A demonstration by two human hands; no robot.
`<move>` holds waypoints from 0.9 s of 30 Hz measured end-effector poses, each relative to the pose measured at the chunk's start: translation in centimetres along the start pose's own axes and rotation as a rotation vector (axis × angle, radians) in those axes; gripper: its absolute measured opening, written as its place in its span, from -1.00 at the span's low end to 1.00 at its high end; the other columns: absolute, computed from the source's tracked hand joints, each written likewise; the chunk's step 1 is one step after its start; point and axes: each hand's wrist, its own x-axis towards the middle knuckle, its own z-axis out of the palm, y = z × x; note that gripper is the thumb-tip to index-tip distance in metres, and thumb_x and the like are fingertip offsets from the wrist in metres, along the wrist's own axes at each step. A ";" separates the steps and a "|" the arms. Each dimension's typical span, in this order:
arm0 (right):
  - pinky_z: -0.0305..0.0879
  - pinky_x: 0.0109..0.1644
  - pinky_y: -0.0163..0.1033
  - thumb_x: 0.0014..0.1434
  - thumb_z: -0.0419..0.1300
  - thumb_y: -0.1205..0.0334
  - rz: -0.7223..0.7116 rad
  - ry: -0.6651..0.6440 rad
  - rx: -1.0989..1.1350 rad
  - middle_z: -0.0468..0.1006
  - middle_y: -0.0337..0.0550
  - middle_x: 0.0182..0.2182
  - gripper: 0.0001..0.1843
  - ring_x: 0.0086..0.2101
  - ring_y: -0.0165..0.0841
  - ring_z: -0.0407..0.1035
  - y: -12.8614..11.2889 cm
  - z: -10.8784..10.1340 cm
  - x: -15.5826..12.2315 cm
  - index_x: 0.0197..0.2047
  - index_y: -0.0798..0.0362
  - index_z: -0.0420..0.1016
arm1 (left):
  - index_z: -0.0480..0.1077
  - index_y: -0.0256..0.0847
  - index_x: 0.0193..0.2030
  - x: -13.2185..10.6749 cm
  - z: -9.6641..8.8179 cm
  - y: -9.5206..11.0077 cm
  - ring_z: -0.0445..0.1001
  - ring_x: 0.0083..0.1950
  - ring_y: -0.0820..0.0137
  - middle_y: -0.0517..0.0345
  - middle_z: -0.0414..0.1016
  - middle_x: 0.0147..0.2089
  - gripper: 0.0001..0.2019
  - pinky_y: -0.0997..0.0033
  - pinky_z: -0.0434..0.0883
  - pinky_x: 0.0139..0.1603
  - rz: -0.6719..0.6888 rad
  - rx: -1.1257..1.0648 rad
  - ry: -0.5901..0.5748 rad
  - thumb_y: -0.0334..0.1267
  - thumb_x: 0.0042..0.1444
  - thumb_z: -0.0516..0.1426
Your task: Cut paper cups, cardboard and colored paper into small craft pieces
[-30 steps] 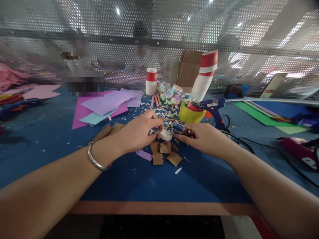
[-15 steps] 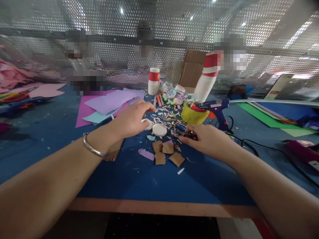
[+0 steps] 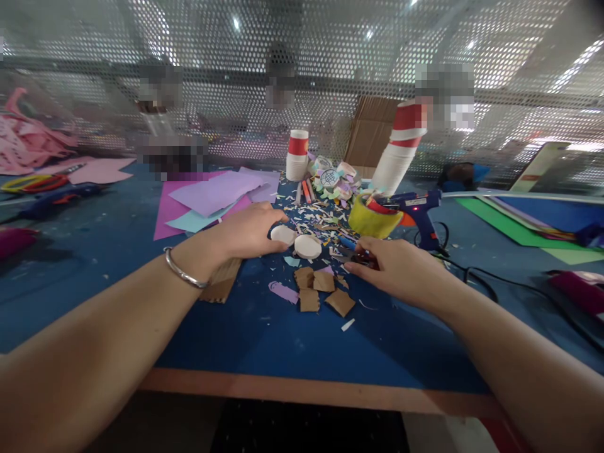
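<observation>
My left hand (image 3: 252,229) is beside a white round disc (image 3: 283,236), thumb and fingers apart at its left edge; whether they touch it I cannot tell. A second white disc (image 3: 307,246) lies just to the right. My right hand (image 3: 391,267) is closed around scissors (image 3: 362,258) with dark reddish handles, mostly hidden by the fingers, their grey blades pointing left. Close to the blades rests a blue pen-like stick (image 3: 348,242). Nearer me lie several small brown cardboard squares (image 3: 309,300) and a purple paper strip (image 3: 283,291).
Paper scraps (image 3: 321,217) litter the middle. A blue glue gun (image 3: 422,211) stands in a yellow holder (image 3: 372,217), its cord running right. Stacked paper cups (image 3: 297,157) and a leaning taller stack (image 3: 394,157) are behind. Purple sheets (image 3: 212,192) and corrugated cardboard (image 3: 221,283) lie left.
My left hand has come down slightly toward the left disc, which now shows more fully. My right hand keeps its hold on the scissors. The whole view has shifted a little.
</observation>
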 end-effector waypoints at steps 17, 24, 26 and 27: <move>-0.04 -0.42 -0.23 0.34 0.08 -0.07 -0.022 0.007 -0.039 0.55 -0.16 -0.40 -0.71 -0.39 -0.24 0.42 -0.3 0.0 -0.4 -0.26 -0.03 0.33 | 0.57 -0.27 -0.22 1.9 2.5 2.0 0.38 -0.03 0.10 -0.12 0.48 -0.14 -0.82 0.10 0.34 0.03 0.102 0.030 0.136 -0.29 0.20 0.13; -0.05 -0.43 -0.22 0.33 0.08 -0.05 -0.027 0.020 -0.029 0.58 -0.12 -0.38 -0.73 -0.37 -0.19 0.45 -0.3 0.0 -0.4 -0.19 -0.02 0.37 | 0.43 -0.24 -0.30 1.9 2.5 2.3 0.38 -0.10 0.19 -0.04 0.51 -0.21 -0.87 0.15 0.34 0.00 0.125 0.020 0.264 -0.35 0.25 0.08; -0.04 -0.43 -0.23 0.33 0.08 -0.04 -0.031 0.015 -0.020 0.59 -0.10 -0.37 -0.73 -0.36 -0.18 0.47 -0.4 0.0 -0.3 -0.19 -0.02 0.38 | 0.37 -0.22 -0.28 1.8 2.3 2.5 0.38 -0.15 0.24 0.01 0.51 -0.25 -0.90 0.20 0.34 -0.10 0.140 -0.003 0.375 -0.38 0.27 0.07; -0.04 -0.43 -0.23 0.33 0.07 -0.04 -0.037 0.014 -0.015 0.60 -0.10 -0.37 -0.73 -0.35 -0.18 0.48 -0.4 0.0 -0.3 -0.19 -0.02 0.38 | 0.35 -0.21 -0.27 1.7 2.3 2.5 0.38 -0.19 0.26 0.03 0.50 -0.27 -0.92 0.23 0.33 -0.16 0.156 -0.015 0.436 -0.40 0.27 0.07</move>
